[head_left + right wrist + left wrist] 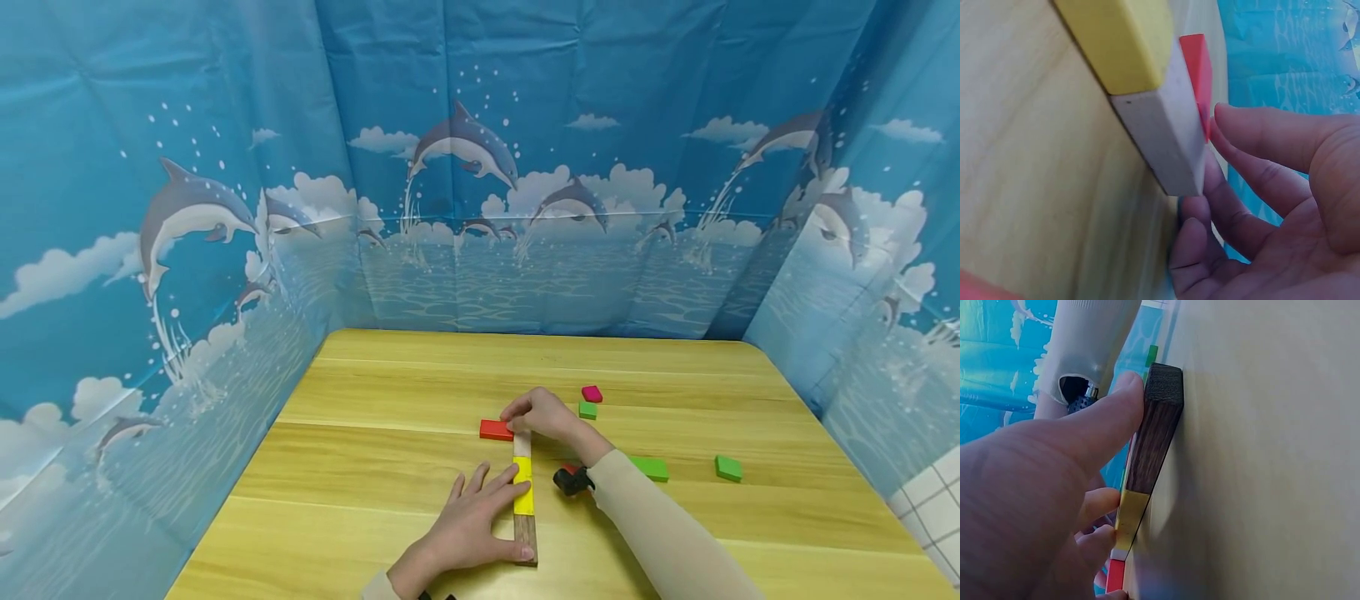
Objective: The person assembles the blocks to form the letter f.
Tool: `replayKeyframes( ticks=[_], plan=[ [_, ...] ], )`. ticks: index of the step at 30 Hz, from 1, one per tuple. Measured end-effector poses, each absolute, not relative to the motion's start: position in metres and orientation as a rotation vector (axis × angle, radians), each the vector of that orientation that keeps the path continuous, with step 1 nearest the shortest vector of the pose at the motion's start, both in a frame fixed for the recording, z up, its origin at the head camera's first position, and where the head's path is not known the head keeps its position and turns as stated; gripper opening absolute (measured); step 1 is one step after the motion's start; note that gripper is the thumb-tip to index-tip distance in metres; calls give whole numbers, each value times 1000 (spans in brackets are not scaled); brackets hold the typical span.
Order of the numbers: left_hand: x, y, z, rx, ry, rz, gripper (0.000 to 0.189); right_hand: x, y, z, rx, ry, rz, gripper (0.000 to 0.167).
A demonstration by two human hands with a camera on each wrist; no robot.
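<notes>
A straight row of wooden blocks runs away from me in the head view: a dark brown block (526,533) nearest, yellow (523,504) in the middle, then a pale block (522,444). A red block (495,430) lies crosswise at the far end, reaching left. My left hand (468,525) rests along the row with fingers spread, its thumb on the brown block (1157,434) and fingertips on the yellow part (1130,519). With thumb and forefinger, my right hand (551,417) pinches the red block (1197,72) at its right end, beside the pale block (1163,134).
Beyond the right hand lie a pink block (592,393) and a small green block (587,410). A longer green block (651,468) sits partly behind the right sleeve, with another green block (727,468) farther right. A red piece (572,468) shows beneath the right wrist.
</notes>
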State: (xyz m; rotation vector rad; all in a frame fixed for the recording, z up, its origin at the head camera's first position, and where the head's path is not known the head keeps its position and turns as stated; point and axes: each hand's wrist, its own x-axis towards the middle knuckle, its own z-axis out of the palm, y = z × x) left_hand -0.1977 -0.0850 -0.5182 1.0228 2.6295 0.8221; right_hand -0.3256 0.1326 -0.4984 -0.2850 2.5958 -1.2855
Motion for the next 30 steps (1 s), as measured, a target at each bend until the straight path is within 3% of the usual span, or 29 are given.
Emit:
replayKeyframes(
  ticks=[8, 17, 30],
  plan=[
    [-197, -87, -518, 1036, 2613, 916, 91, -322, 138, -484, -302, 2621, -1304, 17],
    [-206, -89, -503, 1059, 2639, 1000, 79, -309, 152, -456, -366, 2729, -1258, 21],
    [-242, -89, -488, 1042, 2776, 902, 67, -282, 191, -461, -475, 2871, -1170, 20]
  ],
)
